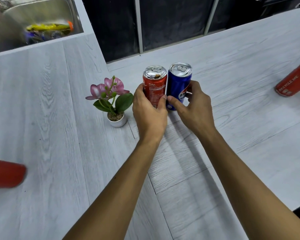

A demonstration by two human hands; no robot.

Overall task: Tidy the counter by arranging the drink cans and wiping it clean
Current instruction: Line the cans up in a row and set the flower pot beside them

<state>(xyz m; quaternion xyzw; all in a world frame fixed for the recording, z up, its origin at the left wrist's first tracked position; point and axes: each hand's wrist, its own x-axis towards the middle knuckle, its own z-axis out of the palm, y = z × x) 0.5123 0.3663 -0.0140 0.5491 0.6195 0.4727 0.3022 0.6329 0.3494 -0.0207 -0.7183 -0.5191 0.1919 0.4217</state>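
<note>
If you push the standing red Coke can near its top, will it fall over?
Probably: the red Coke can is tall and narrow, so a push up high could tip it. Its top looks open and dented, so it may be light and might dribble.

red can (154, 85) (opened) upright, touching upright blue can (177, 87).

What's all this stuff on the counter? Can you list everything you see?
Coke can: one, red, mid-counter.
Blue can: one, blue, right beside the Coke can.
Left-edge can: one, red, near left.
Right-edge can: one, red, far right.
Potted flower: one, pink blooms, white pot, left of the Coke can.
Sink: one, steel, top left.
Wrappers: blurred, yellow and blue, in the sink.
Counter: one, pale grey woodgrain.
Left hand: grips the Coke can.
Right hand: grips the blue can.
</note>
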